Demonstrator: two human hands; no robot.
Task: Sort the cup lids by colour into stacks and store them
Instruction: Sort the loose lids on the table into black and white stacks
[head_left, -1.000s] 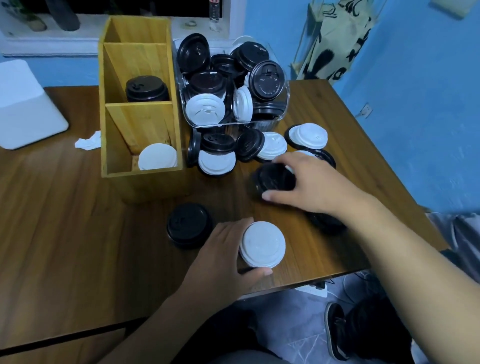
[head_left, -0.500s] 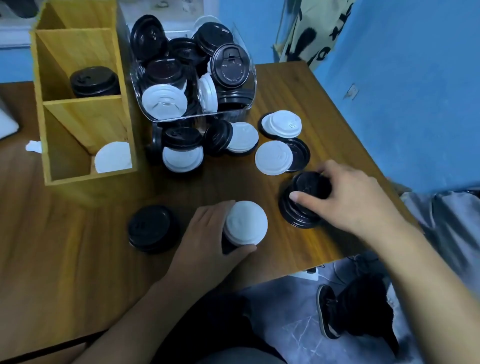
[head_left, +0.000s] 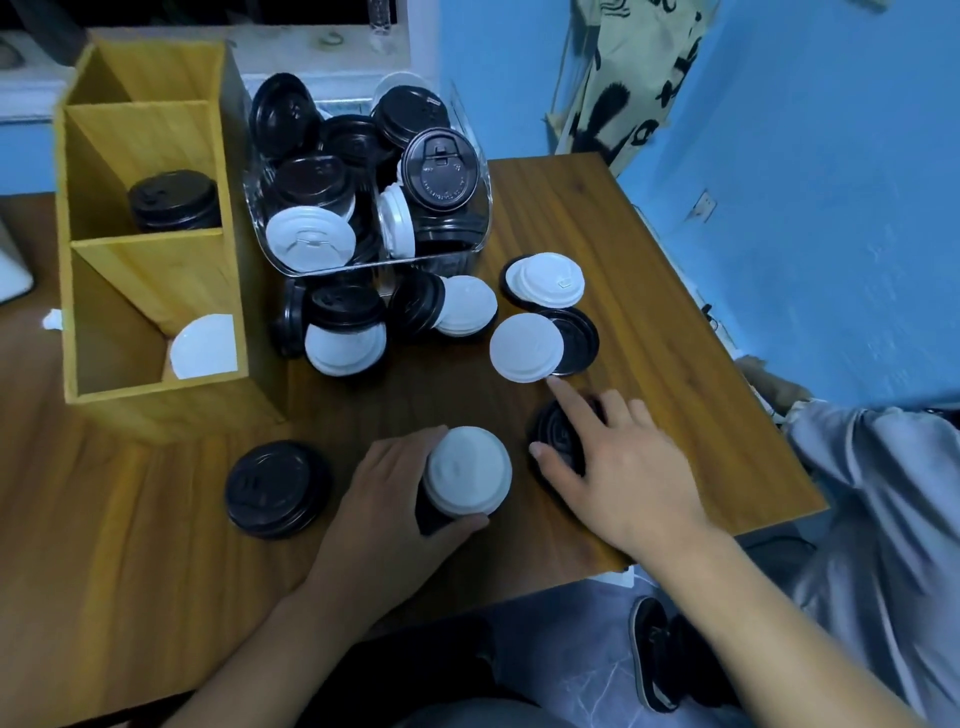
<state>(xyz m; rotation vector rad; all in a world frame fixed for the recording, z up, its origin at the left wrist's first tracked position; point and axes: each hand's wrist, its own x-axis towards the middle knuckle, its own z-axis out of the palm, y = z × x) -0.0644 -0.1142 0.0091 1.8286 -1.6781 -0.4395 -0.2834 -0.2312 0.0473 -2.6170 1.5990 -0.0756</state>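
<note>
My left hand grips a stack of white lids near the table's front edge. My right hand lies with spread fingers over a black lid stack, its forefinger stretched toward a loose white lid that overlaps a black lid. Another black lid stack sits left of my left hand. More black and white lids lie scattered before a clear bin heaped with lids. The wooden organiser holds black lids in its middle slot and white lids in its front slot.
The wooden table ends just in front of my hands and on the right. A blue wall rises on the right, with a patterned cloth bag hanging at the back. A white object sits at the far left. Shoes lie on the floor below.
My right hand slid a black lid stack rightward and nearer, then opened, its forefinger now stretched toward the loose white lid. My left hand keeps hold of the white stack.
</note>
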